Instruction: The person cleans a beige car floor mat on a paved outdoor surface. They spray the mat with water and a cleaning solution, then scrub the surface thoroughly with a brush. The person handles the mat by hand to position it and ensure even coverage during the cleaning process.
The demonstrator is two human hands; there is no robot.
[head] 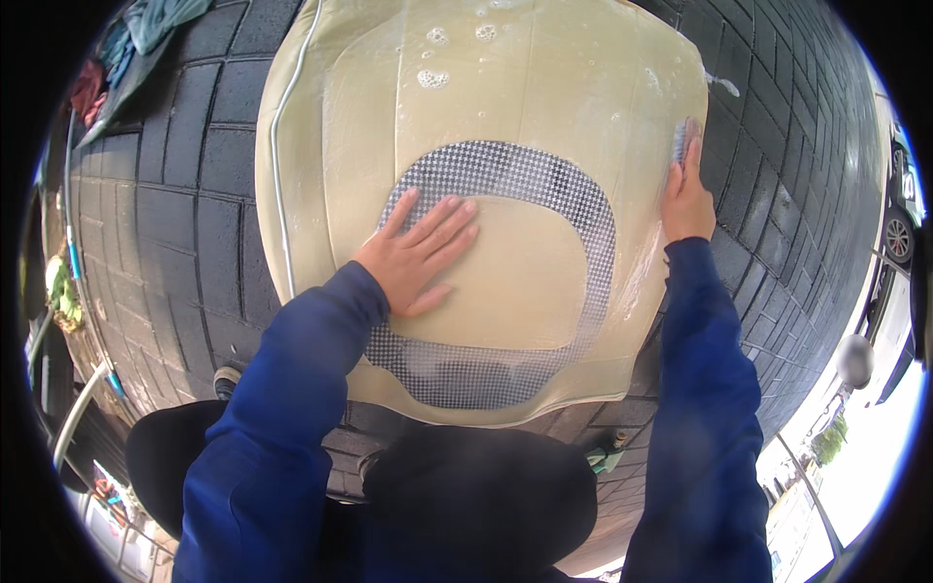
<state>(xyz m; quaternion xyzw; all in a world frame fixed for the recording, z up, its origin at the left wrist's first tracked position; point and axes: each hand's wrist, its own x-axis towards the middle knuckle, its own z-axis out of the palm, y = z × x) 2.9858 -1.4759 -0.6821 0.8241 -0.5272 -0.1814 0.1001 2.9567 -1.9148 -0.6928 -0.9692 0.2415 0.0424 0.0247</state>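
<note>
A wet beige seat cover, with patches of soap foam on its far half, lies spread before me. A black-and-white houndstooth band rings its beige central panel. My left hand rests flat on the cover with fingers spread, across the band and the panel's left edge. At the cover's right edge, my right hand grips a scrubbing brush; its pale bristles show, while the rest is mostly hidden by the fingers. Light piping runs along the cover's left side.
Dark paving bricks surround the cover. Cloths lie at the far left, near a long thin pole. A small green object is by my knee. Parked vehicles, one with a visible wheel, stand at the far right.
</note>
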